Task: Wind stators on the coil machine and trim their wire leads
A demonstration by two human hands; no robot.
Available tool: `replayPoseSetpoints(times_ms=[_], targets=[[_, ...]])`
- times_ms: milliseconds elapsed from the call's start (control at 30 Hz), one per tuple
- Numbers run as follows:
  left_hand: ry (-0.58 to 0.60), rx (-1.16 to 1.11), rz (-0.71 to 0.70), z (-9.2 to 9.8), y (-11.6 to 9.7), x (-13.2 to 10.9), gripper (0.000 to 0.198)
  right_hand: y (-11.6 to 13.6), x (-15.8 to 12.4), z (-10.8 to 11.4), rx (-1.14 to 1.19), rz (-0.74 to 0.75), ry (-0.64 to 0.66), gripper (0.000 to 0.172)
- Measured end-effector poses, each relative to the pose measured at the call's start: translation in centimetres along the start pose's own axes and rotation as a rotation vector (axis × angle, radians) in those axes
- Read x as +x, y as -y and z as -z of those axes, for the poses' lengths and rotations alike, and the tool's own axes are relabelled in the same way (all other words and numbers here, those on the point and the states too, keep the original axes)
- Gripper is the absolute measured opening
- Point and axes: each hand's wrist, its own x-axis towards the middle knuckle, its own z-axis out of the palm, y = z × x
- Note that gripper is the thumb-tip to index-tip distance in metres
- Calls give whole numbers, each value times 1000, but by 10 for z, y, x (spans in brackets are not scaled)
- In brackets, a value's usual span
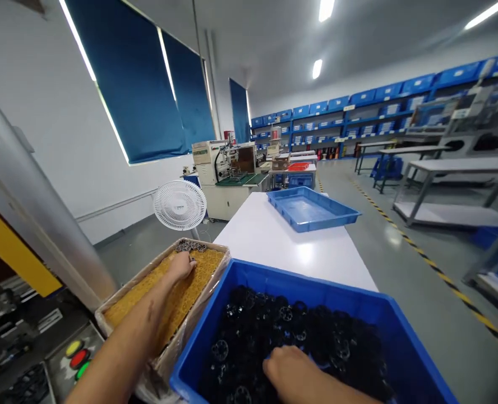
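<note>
My left hand [182,265] reaches over a plastic-lined cardboard box [165,353] filled with yellow, honeycomb-like material [148,297]. Its fingers are pinched together, with a small grey part showing at the tips. Just beyond them, several grey round parts [190,245] lie at the box's far end. My right hand [289,367] is down in a deep blue bin [383,314], its fingers curled among many black round, wheel-like parts [286,314]. The fingertips are hidden, and whatever they grip cannot be made out. A bit of blue shows beside the fingers.
The bin stands at the near end of a white table [253,241], with a shallow blue tray [312,210] farther along. A white fan [180,205] is behind the box. Coloured push buttons [79,358] and a metal column [34,207] are at left.
</note>
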Motion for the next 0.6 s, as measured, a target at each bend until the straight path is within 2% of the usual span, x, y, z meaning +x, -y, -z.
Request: replayPoseSetpoints(times_ms=[67, 167, 233, 300, 333, 400, 467, 533, 600], targets=[[-2, 2, -41, 16, 1, -21, 31, 2, -3, 4, 87, 34, -69, 34], [-57, -73, -121, 50, 2, -67, 33, 3, -1, 2, 213, 24, -153, 24], [-102, -196, -177, 71, 7, -110, 44, 3, 1, 2, 237, 17, -186, 17], [-130, -369, -199, 81, 17, -164, 56, 3, 2, 8, 217, 23, -216, 14], [-135, -484, -189, 80, 24, -194, 58, 5, 0, 14, 200, 29, -236, 14], [-121, -872, -82, 67, 34, -254, 56, 14, -4, 29, 163, 46, -292, 18], [-136, -1202, -2, 46, 35, -305, 49, 35, -11, 47, 221, 144, -462, 21], [-128, -1408, -1, 27, 27, -342, 43, 65, -21, 61, 383, 346, -682, 19], [-108, -1529, -27, 15, 14, -364, 43, 98, -34, 69, 558, 557, -812, 16]])
